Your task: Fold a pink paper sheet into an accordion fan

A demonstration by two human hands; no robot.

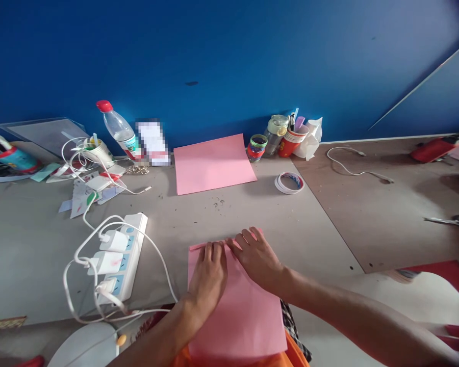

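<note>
A sheet of pink paper (pixel 248 318) lies at the near edge of the table and hangs over toward my lap. Its far edge is folded over in a narrow strip. My left hand (pixel 209 272) is closed on the left part of that fold, fingers curled with the tips on the strip. To its right, my right hand (pixel 257 257) grips the same fold, its thumb close to the left hand's fingers. The palms hide part of the sheet. Beyond them, a second sheet of pink paper (pixel 214 165) leans against the blue wall.
A white power strip (pixel 135 260) with chargers and looped cables lies left of the paper. A tape roll (pixel 289 183) lies to the right. Along the wall stand a red-capped bottle (pixel 118 130), a jar (pixel 257 148) and a red paper cup (pixel 290 142). Scissors (pixel 451 221) lie far right.
</note>
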